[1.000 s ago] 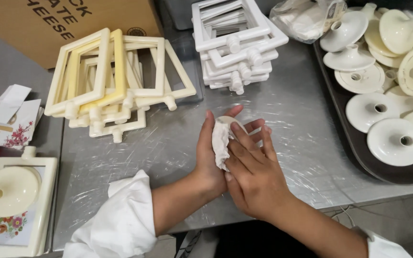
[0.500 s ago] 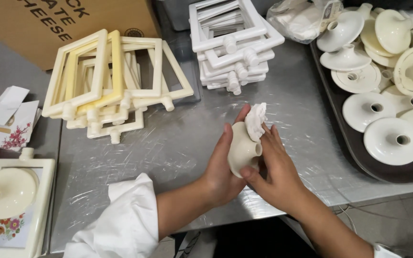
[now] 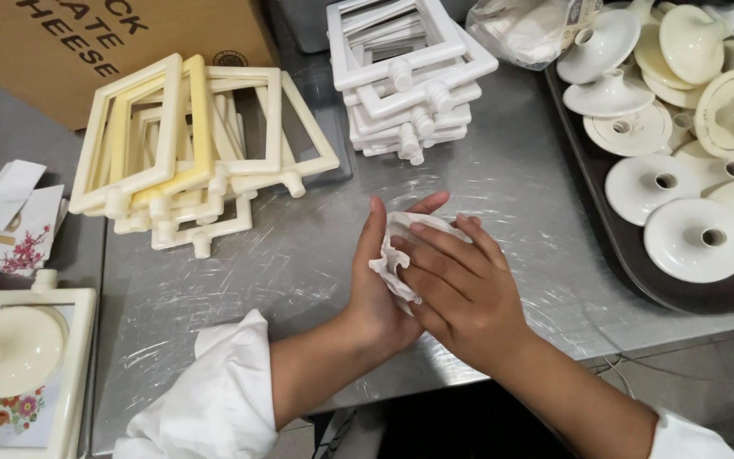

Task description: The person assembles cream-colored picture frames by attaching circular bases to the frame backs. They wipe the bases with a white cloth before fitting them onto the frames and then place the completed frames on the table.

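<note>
Head view: dark tray of cream round discs sits right of both hands, left hand and right hand, fingers clamped on a white cloth; brown cardboard box far left of the tray.

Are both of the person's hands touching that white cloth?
Yes: the left hand cups the white cloth from behind while the right hand presses its fingers across the front.
</note>
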